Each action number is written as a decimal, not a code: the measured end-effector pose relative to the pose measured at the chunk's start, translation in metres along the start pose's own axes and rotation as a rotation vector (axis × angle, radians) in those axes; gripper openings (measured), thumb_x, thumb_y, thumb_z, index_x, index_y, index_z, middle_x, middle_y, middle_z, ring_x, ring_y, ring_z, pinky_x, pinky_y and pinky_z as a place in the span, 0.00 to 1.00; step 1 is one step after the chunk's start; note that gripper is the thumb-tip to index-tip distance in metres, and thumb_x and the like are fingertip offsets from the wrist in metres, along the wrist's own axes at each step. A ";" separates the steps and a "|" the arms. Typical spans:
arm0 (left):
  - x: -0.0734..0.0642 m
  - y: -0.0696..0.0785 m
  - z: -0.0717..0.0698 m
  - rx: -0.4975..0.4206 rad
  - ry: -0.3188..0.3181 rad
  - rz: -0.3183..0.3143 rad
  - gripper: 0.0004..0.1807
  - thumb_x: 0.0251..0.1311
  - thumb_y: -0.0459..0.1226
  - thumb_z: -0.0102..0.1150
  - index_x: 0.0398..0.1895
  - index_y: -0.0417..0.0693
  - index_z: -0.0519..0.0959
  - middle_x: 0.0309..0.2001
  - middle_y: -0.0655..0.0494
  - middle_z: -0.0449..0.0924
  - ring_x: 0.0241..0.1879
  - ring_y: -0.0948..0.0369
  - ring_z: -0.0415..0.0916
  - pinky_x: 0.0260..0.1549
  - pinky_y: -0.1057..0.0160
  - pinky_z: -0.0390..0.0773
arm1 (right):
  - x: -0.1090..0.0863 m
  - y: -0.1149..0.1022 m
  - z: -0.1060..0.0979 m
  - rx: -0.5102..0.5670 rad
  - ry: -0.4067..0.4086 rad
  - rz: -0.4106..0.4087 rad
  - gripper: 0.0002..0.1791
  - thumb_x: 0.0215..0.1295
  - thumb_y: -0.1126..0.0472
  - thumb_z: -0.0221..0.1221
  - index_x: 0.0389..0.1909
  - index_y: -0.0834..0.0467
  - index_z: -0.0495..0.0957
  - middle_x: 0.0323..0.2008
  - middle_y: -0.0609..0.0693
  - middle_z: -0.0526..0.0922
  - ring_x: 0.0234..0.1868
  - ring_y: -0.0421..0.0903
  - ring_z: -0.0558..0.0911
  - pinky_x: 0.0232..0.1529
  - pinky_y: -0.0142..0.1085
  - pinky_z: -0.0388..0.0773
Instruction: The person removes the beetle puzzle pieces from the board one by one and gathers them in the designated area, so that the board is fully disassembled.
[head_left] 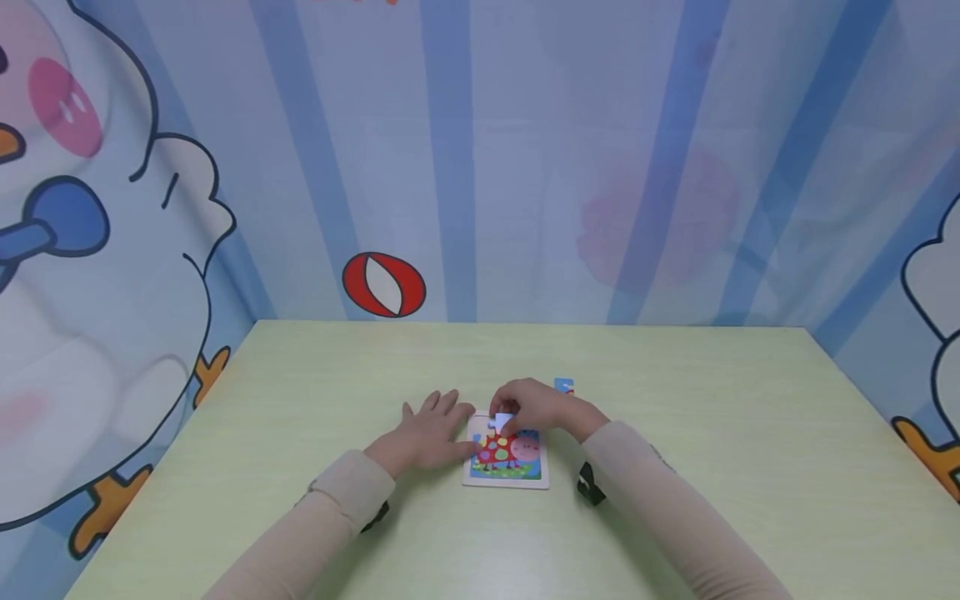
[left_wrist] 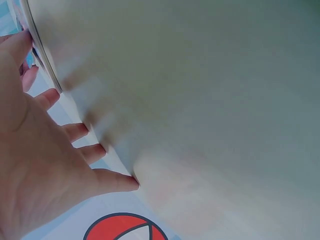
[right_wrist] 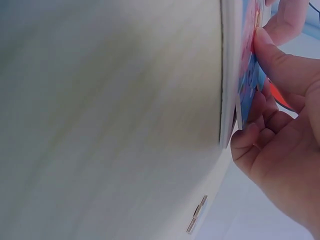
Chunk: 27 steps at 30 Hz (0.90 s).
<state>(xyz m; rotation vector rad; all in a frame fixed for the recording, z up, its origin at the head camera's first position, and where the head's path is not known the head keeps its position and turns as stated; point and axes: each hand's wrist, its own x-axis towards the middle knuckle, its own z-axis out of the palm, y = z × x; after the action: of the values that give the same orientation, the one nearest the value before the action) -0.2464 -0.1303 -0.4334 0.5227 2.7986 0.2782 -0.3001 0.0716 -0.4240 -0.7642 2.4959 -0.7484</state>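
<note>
Pale green surface [head_left: 712, 400] against a blue-striped backdrop [head_left: 555, 100], red-and-white ball [head_left: 411, 285] printed low on it, large white cartoon bird [head_left: 90, 333] off to one side, small framed puzzle [head_left: 507, 471] on the surface near this side, left hand [head_left: 430, 435] spread with thumb at its edge, right hand [head_left: 536, 405] pinching a pale piece [head_left: 502, 422] above it.

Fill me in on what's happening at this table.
A person is working on a small picture puzzle. The right hand pinches a jigsaw piece at its upper part, while the left hand lies spread at its left edge. Another piece lies on the table just beyond the right hand.
</note>
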 end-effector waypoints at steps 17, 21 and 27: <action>0.000 0.000 0.001 -0.010 0.005 -0.001 0.37 0.63 0.60 0.52 0.71 0.55 0.61 0.75 0.45 0.49 0.73 0.40 0.43 0.60 0.25 0.46 | -0.003 -0.001 -0.002 -0.044 -0.003 -0.017 0.09 0.59 0.64 0.66 0.37 0.48 0.80 0.32 0.44 0.77 0.35 0.43 0.74 0.40 0.35 0.74; 0.000 0.000 0.001 -0.006 0.007 -0.001 0.37 0.63 0.60 0.52 0.71 0.55 0.61 0.75 0.45 0.49 0.73 0.40 0.43 0.60 0.25 0.46 | -0.004 -0.001 -0.002 -0.051 0.003 -0.023 0.09 0.60 0.64 0.66 0.38 0.47 0.80 0.32 0.43 0.78 0.35 0.43 0.74 0.41 0.35 0.74; 0.000 0.000 0.001 -0.009 0.006 -0.001 0.37 0.63 0.60 0.51 0.71 0.55 0.61 0.75 0.45 0.49 0.73 0.41 0.43 0.60 0.25 0.46 | -0.008 0.000 -0.004 -0.016 0.004 -0.039 0.10 0.61 0.64 0.65 0.41 0.48 0.81 0.33 0.44 0.79 0.35 0.43 0.75 0.42 0.35 0.75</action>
<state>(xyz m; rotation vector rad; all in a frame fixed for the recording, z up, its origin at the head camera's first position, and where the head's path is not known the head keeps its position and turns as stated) -0.2461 -0.1301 -0.4346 0.5188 2.8020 0.2921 -0.2965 0.0779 -0.4195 -0.8204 2.5001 -0.7443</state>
